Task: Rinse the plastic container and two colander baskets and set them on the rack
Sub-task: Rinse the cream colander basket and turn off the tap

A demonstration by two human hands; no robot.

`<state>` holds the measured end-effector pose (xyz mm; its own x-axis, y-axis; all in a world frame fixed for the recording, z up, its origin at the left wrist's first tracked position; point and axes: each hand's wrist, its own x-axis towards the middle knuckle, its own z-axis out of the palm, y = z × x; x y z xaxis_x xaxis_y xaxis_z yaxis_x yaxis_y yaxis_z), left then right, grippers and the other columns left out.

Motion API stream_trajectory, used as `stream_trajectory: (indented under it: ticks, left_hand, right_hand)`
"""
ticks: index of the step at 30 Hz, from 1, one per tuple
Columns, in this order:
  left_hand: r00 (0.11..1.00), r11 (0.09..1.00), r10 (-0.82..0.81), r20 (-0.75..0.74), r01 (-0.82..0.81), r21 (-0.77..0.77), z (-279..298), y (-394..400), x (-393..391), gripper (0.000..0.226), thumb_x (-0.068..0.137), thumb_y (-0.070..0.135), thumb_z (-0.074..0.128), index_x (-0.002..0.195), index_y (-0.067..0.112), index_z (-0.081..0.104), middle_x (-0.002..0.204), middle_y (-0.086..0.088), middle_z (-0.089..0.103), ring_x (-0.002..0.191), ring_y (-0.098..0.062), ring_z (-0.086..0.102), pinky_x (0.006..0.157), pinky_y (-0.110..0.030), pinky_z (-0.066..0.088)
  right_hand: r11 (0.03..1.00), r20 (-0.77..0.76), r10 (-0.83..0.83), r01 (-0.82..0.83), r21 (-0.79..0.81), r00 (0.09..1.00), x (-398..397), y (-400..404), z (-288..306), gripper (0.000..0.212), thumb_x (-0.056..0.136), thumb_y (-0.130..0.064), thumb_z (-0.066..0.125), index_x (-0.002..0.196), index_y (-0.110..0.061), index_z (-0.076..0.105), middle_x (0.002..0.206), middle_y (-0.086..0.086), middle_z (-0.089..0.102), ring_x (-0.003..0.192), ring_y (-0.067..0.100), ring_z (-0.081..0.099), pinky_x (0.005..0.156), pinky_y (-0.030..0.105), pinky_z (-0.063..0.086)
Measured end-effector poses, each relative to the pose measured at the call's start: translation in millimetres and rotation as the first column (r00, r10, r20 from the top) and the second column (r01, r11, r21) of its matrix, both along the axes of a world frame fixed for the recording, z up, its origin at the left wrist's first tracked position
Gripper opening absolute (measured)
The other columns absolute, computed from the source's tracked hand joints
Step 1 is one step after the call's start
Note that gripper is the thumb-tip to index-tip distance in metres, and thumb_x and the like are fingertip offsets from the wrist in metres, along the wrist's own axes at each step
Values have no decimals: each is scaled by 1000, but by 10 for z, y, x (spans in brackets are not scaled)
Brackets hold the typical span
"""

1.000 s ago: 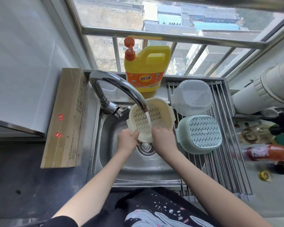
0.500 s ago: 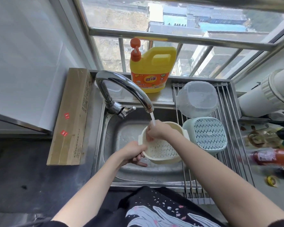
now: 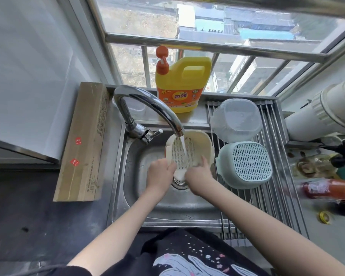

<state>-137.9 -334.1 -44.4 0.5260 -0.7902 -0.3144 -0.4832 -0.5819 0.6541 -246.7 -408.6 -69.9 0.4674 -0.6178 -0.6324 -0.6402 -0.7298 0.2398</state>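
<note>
My left hand (image 3: 161,173) grips the near left rim of the cream colander (image 3: 189,150), fingers curled under its edge, and my right hand (image 3: 199,177) grips the near right rim with the thumb up against the wall. Between them I hold the colander tilted over the sink (image 3: 135,176), its slotted base facing me, directly under the faucet (image 3: 147,108). Water (image 3: 182,148) runs from the spout onto the slots and pours off the low edge toward the drain (image 3: 180,183). To the right, the rack (image 3: 271,196) spans the sink's edge; on it the green colander (image 3: 247,164) sits upside down, just beside the cream one, and the clear container (image 3: 236,120) sits upside down behind it, the two touching or nearly so. A yellow soap jug (image 3: 182,84) stands on the ledge behind the faucet. A long cardboard box (image 3: 84,142) lies left of the sink. Bottles (image 3: 327,188), blurred, lie on the counter at far right.
</note>
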Motion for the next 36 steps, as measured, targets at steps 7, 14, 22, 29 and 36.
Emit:
stream_trajectory:
  ticks: [7,14,22,29,36]
  left_hand:
    - [985,966,170,11,-164,-201,56,-63,-72,42,93,28,46,62,1,55,58,-11,51,57,-28,46,54,-32,21]
    - [980,966,200,7,-196,-168,51,-209,-60,46,95,28,46,68,-5,62,64,-18,61,61,-32,54,55,-33,33]
    - [913,977,207,-350,-209,32,273,-306,162,45,95,29,48,56,8,58,46,-4,57,31,-13,51,37,-22,45]
    - [451,990,122,-884,-112,80,586,-944,142,36,95,32,52,63,15,46,37,7,43,28,-1,39,28,-11,26]
    - [982,993,-70,-173,85,80,239,-859,265,62,87,61,36,89,8,67,98,-17,70,94,-34,64,89,-42,52]
  right_hand:
    - [875,683,-427,78,479,593,79,189,249,28,84,-2,42,109,-2,54,98,16,65,91,32,56,76,33,35]
    - [987,846,-129,-17,161,517,-80,82,158,14,82,-6,52,94,-11,57,69,5,65,62,29,58,58,31,39]
    - [918,842,-396,148,368,367,-226,84,115,17,92,-6,51,76,1,52,65,2,46,62,20,42,56,26,21]
    - [806,748,-588,305,508,308,-333,56,75,19,95,-11,50,79,-6,57,68,10,56,65,22,49,59,28,29]
    - [465,481,-877,290,837,20,-437,-15,211,31,97,-19,47,68,-14,54,66,-8,47,63,3,40,60,23,30]
